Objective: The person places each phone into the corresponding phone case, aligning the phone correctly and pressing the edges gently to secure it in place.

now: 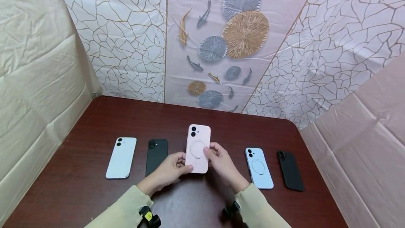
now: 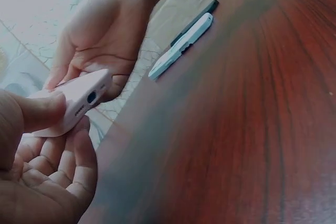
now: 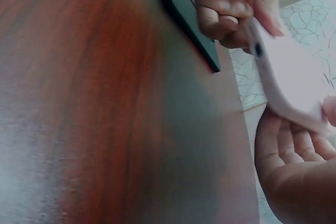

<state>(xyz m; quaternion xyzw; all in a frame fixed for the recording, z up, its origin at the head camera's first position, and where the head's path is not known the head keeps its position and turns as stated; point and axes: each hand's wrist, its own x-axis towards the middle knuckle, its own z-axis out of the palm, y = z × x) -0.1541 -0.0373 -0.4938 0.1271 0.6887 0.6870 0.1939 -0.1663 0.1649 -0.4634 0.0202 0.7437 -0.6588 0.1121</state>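
- Left hand (image 1: pixel 167 169) was pinching the lower-left corner of the pink phone case (image 1: pixel 197 150), thumb on top, fingers curled underneath.
- Right hand (image 1: pixel 224 163) pinched the right edge about halfway up, so neither one was really nearer; the left just sat closer to the bottom end.
- So the case was right between the two grips, long axis running away from the person, camera end far, bottom end near.
- Wrist views showed it held up off the table (image 1: pixel 183 205), which wasn't so obvious from the head view.
- Left wrist view also caught the port opening (image 2: pixel 93 97) on the bottom edge; head view had the ring (image 1: pixel 197 141) instead. Couldn't tell if a phone was inside tbh.
- Farther out: dark phone (image 1: pixel 159 156) partly behind the left hand, light blue case (image 1: pixel 263 179) past the right, white phone (image 1: pixel 121 158) and black case (image 1: pixel 291 172) outermost.
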